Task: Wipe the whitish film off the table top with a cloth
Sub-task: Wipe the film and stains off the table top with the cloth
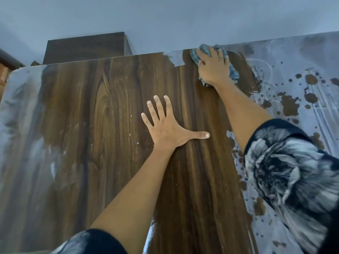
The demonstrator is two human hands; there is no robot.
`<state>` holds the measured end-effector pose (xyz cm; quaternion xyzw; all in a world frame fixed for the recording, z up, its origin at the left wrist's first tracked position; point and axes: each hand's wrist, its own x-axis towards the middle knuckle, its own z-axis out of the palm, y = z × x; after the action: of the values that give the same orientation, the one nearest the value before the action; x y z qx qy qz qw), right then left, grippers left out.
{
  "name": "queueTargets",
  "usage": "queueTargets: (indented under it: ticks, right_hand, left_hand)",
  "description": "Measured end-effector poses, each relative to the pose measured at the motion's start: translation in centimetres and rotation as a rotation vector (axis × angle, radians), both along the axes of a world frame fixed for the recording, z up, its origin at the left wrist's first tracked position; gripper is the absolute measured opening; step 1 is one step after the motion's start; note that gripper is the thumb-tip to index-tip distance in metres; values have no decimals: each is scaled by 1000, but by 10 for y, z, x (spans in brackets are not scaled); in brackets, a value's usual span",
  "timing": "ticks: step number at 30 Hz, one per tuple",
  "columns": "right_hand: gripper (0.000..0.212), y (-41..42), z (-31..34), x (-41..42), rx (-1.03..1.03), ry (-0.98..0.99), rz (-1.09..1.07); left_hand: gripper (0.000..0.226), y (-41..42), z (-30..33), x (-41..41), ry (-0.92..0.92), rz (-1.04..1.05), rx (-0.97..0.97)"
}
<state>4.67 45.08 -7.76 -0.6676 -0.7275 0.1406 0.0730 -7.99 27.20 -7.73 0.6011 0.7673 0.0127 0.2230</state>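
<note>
Table (pixel 102 125) is filling most of the view, dark wood grain running 6 to 12 o'clock. Whitish film (pixel 293 57) is covering the whole 3 o'clock side, broken by brown splotches and drip streaks where wood is showing through. A thinner hazy band of film is sitting along the 9 o'clock edge, and a small patch is clinging to the far edge at about 12 o'clock. The middle strip is looking bare, just a few white specks.

Pale wall (pixel 165 19) is rising behind the far edge. Dark wooden box (pixel 86 47) is standing against it at 11 o'clock, behind the table.

Right arm is reaching from 4 o'clock up toward 1 o'clock, wearing a dark sleeve (pixel 286 173) with a grey-white print. Left arm is coming up from 6 o'clock, similar sleeve showing at the bottom edge.

Left hand (pixel 165 127) is lying flat on the bare wood near centre, its fingers (pixel 158 107) spread wide apart, thumb pointing to 3 o'clock, holding nothing.

Right hand (pixel 213 66) is pressing down at 1 o'clock near the far edge, fingers curled together over the cloth (pixel 233 75).

The cloth is bluish-grey, bunched under that palm, poking out at both sides of the hand, sitting right at the border between bare wood and film.
</note>
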Motion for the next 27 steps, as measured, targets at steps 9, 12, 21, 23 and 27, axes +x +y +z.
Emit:
queueTargets:
  ticks: [9,12,21,23,27]
  right_hand:
    - [43,-82,-7,-40,81,53,381]
    - [43,-97,-7,-9,51,55,344]
    - [43,-7,-5,-2,106,55,-3]
    - [44,15,-5,-17,96,31,-38]
    - [45,17,-6,-61,125,-7,116]
  left_hand:
    - [146,-10,1,14,25,158,59]
    - [141,-24,-2,-12,109,177,117]
    - [130,-53,-15,-64,155,165,254]
    - [124,-62,-18,-60,158,175,277]
    - [114,-74,-21,-52,165,126,263]
